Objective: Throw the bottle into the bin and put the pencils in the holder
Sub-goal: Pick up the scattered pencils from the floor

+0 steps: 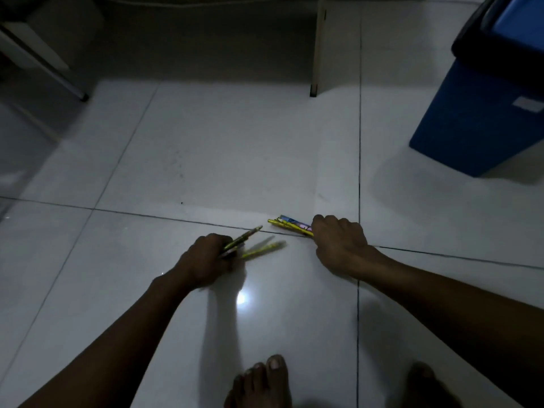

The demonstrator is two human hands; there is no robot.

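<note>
My left hand [206, 260] is low over the white tiled floor, closed around a few yellow pencils [244, 240] that stick out to the right. One of them [265, 249] is blurred and lies close to the floor. My right hand [338, 242] grips a second bunch of pencils [290, 225], yellow and patterned, pointing left along a tile joint. The blue bin [482, 113] with a black rim stands at the upper right. No bottle and no holder are in view.
A pale furniture leg [316, 54] stands at the back centre, and a thin metal leg [59, 75] slants at the back left. My bare feet [262, 384] are at the bottom edge. The room is dim, with one light glare on the tiles.
</note>
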